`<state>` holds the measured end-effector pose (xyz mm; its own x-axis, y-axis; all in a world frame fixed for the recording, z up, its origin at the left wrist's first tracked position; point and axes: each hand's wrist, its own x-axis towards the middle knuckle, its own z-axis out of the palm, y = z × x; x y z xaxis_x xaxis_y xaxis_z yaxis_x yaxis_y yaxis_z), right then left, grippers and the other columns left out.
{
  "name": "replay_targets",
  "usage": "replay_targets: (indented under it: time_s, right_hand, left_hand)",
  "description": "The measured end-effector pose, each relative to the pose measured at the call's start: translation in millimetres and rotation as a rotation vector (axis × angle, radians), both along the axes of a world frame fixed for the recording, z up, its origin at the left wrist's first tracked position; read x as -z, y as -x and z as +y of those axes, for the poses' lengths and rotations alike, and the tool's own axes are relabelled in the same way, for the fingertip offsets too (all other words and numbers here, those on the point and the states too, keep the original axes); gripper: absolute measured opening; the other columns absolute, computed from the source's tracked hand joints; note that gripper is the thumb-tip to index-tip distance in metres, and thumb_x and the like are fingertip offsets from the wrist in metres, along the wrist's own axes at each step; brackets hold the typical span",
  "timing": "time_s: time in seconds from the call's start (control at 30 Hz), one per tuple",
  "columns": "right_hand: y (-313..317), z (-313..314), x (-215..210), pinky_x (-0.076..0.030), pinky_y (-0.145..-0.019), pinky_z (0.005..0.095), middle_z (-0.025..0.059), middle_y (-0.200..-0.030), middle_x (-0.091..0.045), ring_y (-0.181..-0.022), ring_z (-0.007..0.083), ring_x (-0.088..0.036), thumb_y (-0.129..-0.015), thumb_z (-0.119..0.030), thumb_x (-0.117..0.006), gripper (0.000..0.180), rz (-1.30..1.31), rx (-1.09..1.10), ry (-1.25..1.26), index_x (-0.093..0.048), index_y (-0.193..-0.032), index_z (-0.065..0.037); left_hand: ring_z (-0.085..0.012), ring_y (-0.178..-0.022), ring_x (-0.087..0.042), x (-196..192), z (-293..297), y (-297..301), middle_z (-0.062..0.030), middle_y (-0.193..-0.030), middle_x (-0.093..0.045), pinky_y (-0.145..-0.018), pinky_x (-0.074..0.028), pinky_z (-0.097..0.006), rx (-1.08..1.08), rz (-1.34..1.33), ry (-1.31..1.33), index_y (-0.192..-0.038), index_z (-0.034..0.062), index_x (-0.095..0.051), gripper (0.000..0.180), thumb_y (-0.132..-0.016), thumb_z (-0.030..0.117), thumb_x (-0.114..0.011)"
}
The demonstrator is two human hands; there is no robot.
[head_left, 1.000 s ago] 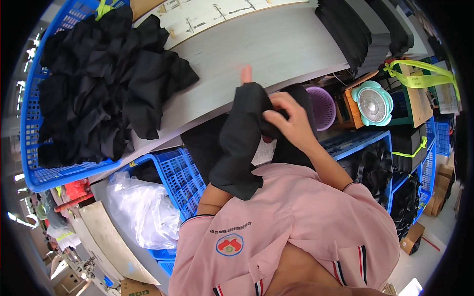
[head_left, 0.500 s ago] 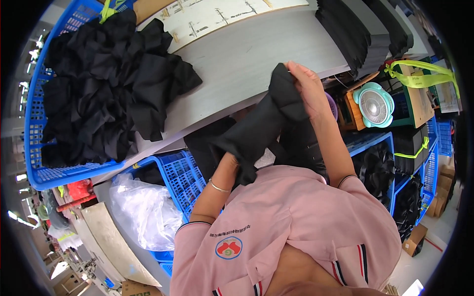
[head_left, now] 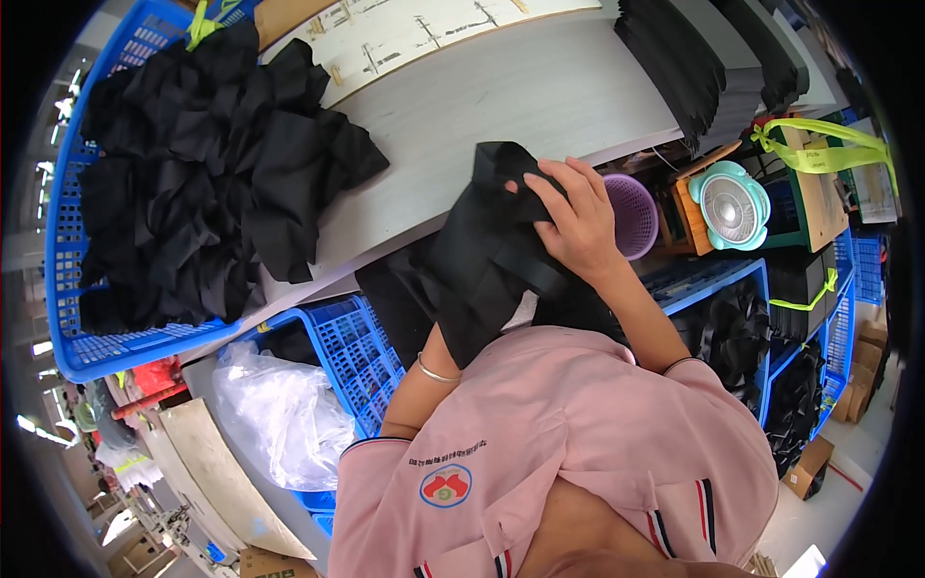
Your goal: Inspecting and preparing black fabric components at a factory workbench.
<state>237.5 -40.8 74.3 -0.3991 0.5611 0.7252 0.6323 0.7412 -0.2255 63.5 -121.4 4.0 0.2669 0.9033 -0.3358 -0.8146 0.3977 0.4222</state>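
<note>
A black fabric piece (head_left: 482, 260) hangs over my left forearm, and my left hand is hidden inside it. My right hand (head_left: 570, 220) grips the same piece near its top, at the front edge of the grey table (head_left: 501, 106). A silver bangle sits on my left wrist (head_left: 436, 371). To the left, a blue basket (head_left: 67, 279) holds a big heap of black fabric pieces (head_left: 193, 183) that spills onto the table.
Stacks of flat black pieces (head_left: 684, 67) lie at the table's far right. Below the table stand a purple mesh bin (head_left: 631, 214), a small teal fan (head_left: 730, 204), more blue crates (head_left: 356, 356) and a clear plastic bag (head_left: 275, 414).
The black piece has gone from held up in front of me to pulled down over my left forearm. My right hand has slid from its top edge to its right side.
</note>
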Motion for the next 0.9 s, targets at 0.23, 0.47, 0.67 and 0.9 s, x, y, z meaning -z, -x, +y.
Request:
replay_targets:
  time_s: [0.23, 0.47, 0.67, 0.9]
  right_hand:
    - [-38.6, 11.8, -20.5, -0.038, -0.108, 0.0448, 0.0113, -0.109, -0.062, -0.111, 0.0287, -0.058, -0.069, -0.004, -0.075, 0.022, 0.078, -0.52, 0.548, -0.065, -0.088, -0.003]
    - [-66.0, 104.2, -46.6, -0.042, -0.099, 0.032, 0.0114, -0.132, -0.055, -0.118, 0.0228, -0.054, -0.088, -0.014, -0.07, 0.016, 0.262, -0.34, 0.602, -0.065, -0.096, -0.001]
    - [-46.8, 155.5, -11.6, -0.048, -0.084, 0.0302, 0.0111, -0.12, -0.062, -0.105, 0.0203, -0.06, -0.093, -0.015, -0.067, 0.023, 0.44, 0.131, 0.198, -0.067, -0.112, -0.002]
    - [-7.5, 87.3, 33.7, -0.051, -0.078, 0.025, 0.0067, -0.101, -0.069, -0.089, 0.0128, -0.065, -0.097, -0.017, -0.063, 0.031, 0.984, -0.058, 0.945, -0.061, -0.122, 0.001]
  left_hand:
    - [-0.0204, -0.121, -0.053, 11.9, 25.3, 41.7, -0.0086, -0.14, -0.05, -0.097, -0.042, -0.034, -0.051, 0.068, 0.013, -0.151, 0.0055, -0.032, 0.059, -0.1, 0.028, -0.052]
    - [-0.0204, -0.116, -0.058, -2.1, 71.5, 54.2, -0.0103, -0.137, -0.055, -0.093, -0.047, -0.033, -0.126, 0.283, -0.045, -0.149, 0.0022, -0.034, 0.057, -0.1, 0.023, -0.053]
    - [-0.022, -0.117, -0.058, -37.8, 65.2, 18.8, -0.012, -0.129, -0.058, -0.105, -0.044, -0.034, -0.108, 0.752, -0.264, -0.133, -0.0041, -0.051, 0.037, -0.101, 0.015, -0.054]
    - [-0.0133, -0.106, -0.059, -47.5, 140.4, 48.2, -0.0053, -0.109, -0.066, -0.093, -0.047, -0.03, -0.611, 1.071, -0.411, -0.127, 0.0, -0.06, 0.035, -0.1, 0.023, -0.058]
